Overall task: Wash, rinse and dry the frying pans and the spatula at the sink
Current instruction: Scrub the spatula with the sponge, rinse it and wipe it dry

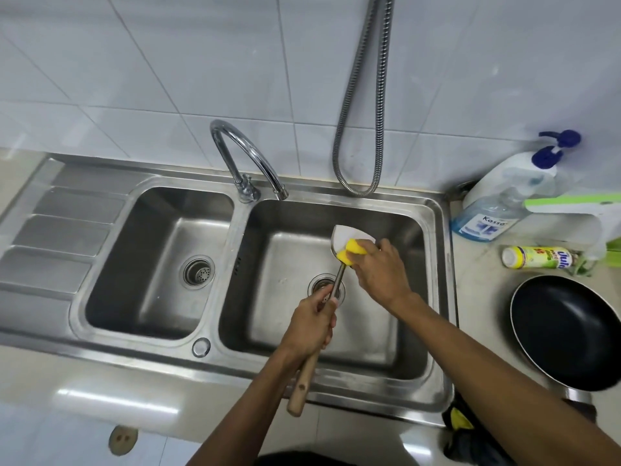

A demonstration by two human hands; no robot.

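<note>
Over the right basin (396, 331) of the steel double sink, my left hand (311, 326) grips the spatula (339, 284) where its metal shaft meets the wooden handle. The spatula's pale blade points up and away. My right hand (378, 272) holds a yellow sponge (351, 252) pressed against the blade. A black frying pan (568, 334) sits on the counter to the right of the sink. No water runs from the tap (248, 163).
The left basin (151, 260) and the ribbed drainboard (64, 230) lie to the left. A metal hose (364, 105) hangs on the tiled wall. Bottles of cleaner (497, 210) and a yellow-green bottle lying flat (537, 257) crowd the right counter behind the pan.
</note>
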